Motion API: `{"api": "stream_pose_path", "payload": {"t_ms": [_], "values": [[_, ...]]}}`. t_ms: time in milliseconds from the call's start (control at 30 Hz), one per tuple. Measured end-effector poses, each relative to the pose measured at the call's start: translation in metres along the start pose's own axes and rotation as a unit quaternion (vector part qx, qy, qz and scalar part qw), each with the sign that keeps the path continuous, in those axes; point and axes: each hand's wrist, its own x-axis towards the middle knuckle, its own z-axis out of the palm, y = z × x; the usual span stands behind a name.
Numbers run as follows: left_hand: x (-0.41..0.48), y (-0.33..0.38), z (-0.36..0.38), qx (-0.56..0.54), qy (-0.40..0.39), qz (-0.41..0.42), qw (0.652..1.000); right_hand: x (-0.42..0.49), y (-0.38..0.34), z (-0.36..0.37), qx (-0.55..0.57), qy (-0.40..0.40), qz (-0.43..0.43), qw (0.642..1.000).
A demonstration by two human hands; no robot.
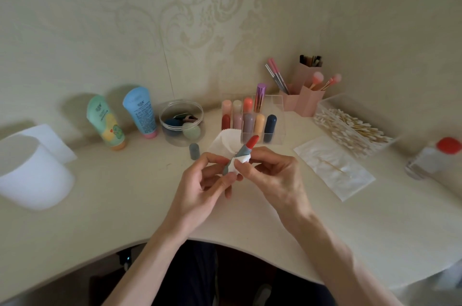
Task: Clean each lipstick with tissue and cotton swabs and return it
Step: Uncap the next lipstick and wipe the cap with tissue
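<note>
The open lipstick (250, 143), its red stick wound out of a grey-blue tube, is held slanted above the table (125, 205), just in front of the clear organizer (278, 106). A white tissue (221, 143) is folded around the tube's collar. The right hand (275, 178) pinches this tissue against the tube, thumb and fingertips closed on it. The left hand (200, 190) grips the lower end with curled fingers. To wipe well, the tube should probably be turned inside the tissue under light pressure, keeping the paper off the soft stick, which may dent. The cap (194, 150) stands nearby.
</note>
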Motion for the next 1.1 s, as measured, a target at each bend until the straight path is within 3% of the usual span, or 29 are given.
{"api": "stream_pose_path", "payload": {"t_ms": [267,500,700,867,967,1100], "values": [[-0.001,0.0,-0.001,-0.046,0.005,-0.018,0.999,-0.003,-0.009,0.005,0.031,-0.03,0.036,0.998],[0.0,0.0,-0.006,-0.069,-0.035,-0.034,0.996,-0.004,-0.015,0.003,0.07,-0.074,0.013,0.995],[-0.001,0.001,-0.008,-0.073,-0.052,-0.036,0.995,-0.003,-0.011,0.001,0.054,-0.054,-0.005,0.997],[-0.005,0.004,0.001,0.02,0.02,0.011,1.0,0.0,-0.003,0.0,0.046,0.016,-0.007,0.999],[-0.007,0.004,0.005,0.072,0.096,0.04,0.992,-0.001,-0.003,0.001,0.03,0.023,-0.007,0.999],[-0.01,0.005,0.009,0.118,0.121,0.07,0.983,-0.004,-0.007,0.005,0.01,0.017,-0.014,1.0]]}}
